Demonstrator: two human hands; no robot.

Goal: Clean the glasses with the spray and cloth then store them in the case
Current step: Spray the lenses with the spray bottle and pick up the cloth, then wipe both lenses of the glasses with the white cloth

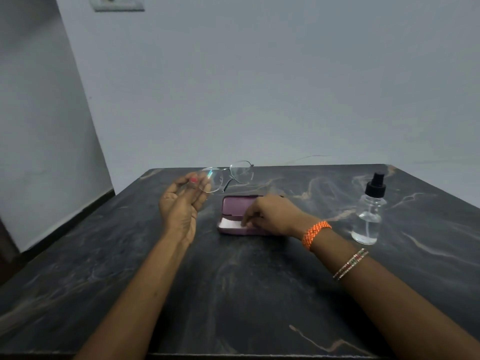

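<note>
My left hand [181, 203] is raised above the table and pinches the near lens of the thin-rimmed glasses [241, 172], which hang in the air with one temple folded down. An open purple case [235, 206] lies at the table's middle, its lid tilted back. Inside it lies a white cloth [230, 224]. My right hand [272, 215] reaches into the case, fingertips touching the cloth. Whether the fingers grip the cloth is unclear. A clear spray bottle [368, 216] with a black pump top stands upright to the right of the case.
The dark marble-patterned table [233, 294] ends at a far edge just behind the glasses, with a pale wall [259, 87] behind it. The floor drops away on the left side.
</note>
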